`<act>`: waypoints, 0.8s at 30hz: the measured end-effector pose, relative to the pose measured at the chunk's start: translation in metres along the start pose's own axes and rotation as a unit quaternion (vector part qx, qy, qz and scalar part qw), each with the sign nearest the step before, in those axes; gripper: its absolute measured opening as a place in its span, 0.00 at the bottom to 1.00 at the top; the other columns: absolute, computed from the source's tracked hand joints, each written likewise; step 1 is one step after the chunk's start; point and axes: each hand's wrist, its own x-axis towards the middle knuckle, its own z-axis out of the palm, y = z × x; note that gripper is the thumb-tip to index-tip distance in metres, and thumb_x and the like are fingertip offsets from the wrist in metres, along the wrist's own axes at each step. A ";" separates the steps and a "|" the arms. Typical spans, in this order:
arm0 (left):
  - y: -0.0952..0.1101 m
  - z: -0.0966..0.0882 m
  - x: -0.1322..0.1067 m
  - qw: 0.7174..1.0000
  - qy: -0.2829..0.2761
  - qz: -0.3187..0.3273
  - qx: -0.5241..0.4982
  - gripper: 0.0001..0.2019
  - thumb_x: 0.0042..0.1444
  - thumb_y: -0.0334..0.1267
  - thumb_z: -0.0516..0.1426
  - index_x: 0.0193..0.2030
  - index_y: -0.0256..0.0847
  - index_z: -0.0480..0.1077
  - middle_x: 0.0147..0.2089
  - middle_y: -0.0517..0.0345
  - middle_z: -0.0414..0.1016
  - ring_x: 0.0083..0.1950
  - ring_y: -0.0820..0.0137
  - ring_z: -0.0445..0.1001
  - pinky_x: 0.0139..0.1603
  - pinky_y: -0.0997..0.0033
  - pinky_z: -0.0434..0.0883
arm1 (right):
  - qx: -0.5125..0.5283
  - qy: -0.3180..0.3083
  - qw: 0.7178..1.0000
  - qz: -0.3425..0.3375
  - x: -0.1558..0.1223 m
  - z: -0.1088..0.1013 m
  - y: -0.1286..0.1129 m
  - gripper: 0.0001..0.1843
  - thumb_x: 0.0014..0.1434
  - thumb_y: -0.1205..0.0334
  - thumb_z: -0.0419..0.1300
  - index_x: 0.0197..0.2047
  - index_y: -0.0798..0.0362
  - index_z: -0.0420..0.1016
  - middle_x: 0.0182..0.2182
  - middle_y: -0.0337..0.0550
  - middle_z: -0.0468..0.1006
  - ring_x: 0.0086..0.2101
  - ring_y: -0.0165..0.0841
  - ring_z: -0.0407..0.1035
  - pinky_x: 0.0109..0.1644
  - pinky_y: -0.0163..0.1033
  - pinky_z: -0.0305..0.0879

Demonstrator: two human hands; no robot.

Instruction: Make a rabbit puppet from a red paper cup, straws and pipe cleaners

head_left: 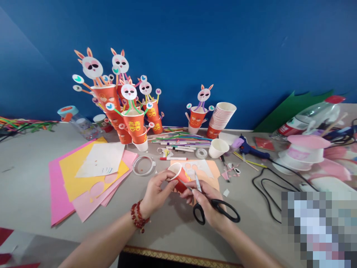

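Note:
My left hand (pixel 158 190), with a red beaded bracelet at the wrist, is closed on the rim of a red paper cup (pixel 182 179). The cup is tilted, its white inside facing up and to the left. Black-handled scissors (pixel 198 183) are gripped in my right hand (pixel 208 197). Their blades are spread, one pointing up beside the cup and the other towards its side. Fingers of my right hand also reach the cup's lower part. Beneath the hands lies a peach paper sheet (pixel 214 169) with a white cut-out sheet (pixel 203 166).
Several red cups with paper rabbit heads (pixel 134 123) stand at the back left, another rabbit cup (pixel 196 118) beside stacked cups (pixel 223 115). Coloured paper (pixel 63 186) lies left. A tape roll (pixel 143 165), white cup (pixel 218 148) and blue glue gun (pixel 252 149) with a looping cable surround the hands.

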 end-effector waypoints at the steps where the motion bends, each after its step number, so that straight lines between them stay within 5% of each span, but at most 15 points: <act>1: -0.001 0.000 0.000 1.000 0.003 0.005 0.006 0.08 0.64 0.38 0.56 0.38 0.38 0.73 0.34 0.53 0.76 0.35 0.68 0.74 0.40 0.69 0.71 | 0.007 -0.001 1.000 0.001 0.000 0.000 0.000 0.13 0.66 0.54 0.55 0.45 0.51 0.75 0.32 0.43 0.83 0.30 0.32 0.75 0.36 0.36 0.73; 13: -0.006 -0.003 0.003 0.982 0.033 0.147 0.113 0.04 0.60 0.30 0.58 0.41 0.41 0.71 0.38 0.55 0.78 0.42 0.67 0.76 0.57 0.58 0.67 | 0.005 0.017 0.998 0.064 0.006 0.000 -0.005 0.18 0.61 0.44 0.61 0.40 0.52 0.75 0.30 0.44 0.83 0.25 0.30 0.74 0.28 0.33 0.69; 20: 0.004 -0.003 0.004 0.971 0.025 0.185 0.149 0.06 0.59 0.27 0.58 0.40 0.42 0.71 0.38 0.58 0.78 0.42 0.69 0.76 0.64 0.53 0.61 | -0.006 0.004 1.000 0.030 0.001 0.001 -0.006 0.20 0.63 0.45 0.58 0.34 0.52 0.78 0.32 0.47 0.84 0.27 0.34 0.77 0.32 0.36 0.72; 24: 0.007 -0.002 0.003 0.976 0.041 0.168 0.129 0.05 0.60 0.28 0.58 0.40 0.41 0.72 0.38 0.55 0.78 0.42 0.67 0.76 0.60 0.55 0.65 | -0.008 0.012 1.000 -0.005 0.000 0.001 -0.013 0.18 0.63 0.46 0.58 0.34 0.52 0.79 0.32 0.46 0.85 0.27 0.33 0.76 0.32 0.35 0.73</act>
